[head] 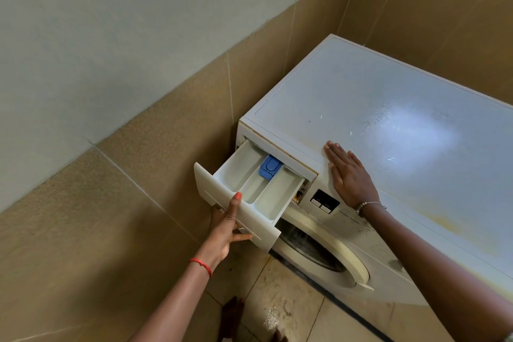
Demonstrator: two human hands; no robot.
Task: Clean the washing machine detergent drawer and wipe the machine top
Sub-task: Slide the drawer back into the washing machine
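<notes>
**Tiled corner: drawer drawn out, one hand gripping, one braced**

Beige wall tiles [166,153] and a pale floor [294,311] close in the corner where the washing machine [385,275] is set. The detergent drawer [241,172] is seen at the centre of the frame, pulled well out of its slot at the machine's upper left front corner. Its long axis runs from the lower left toward the upper right, back into the cabinet. A blue insert [269,167] sits at the inner end of the middle compartment.

The outer end of the drawer is met by the left hand [226,226], which is the nearer hand. The white front panel [211,191] is gripped with the thumb hooked over the top edge and the fingers curled beneath. Any further withdrawal would probably have to follow that same diagonal, toward the lower left.

The right hand [348,175] is laid palm down on the front edge of the machine top [388,103], just right of the slot. Its fingers are straight and together, and nothing is held; the cabinet appears to be steadied by it. Dull streaks and a yellowish stain are visible on the top. Below the drawer, the round door [344,253] is seen.
</notes>
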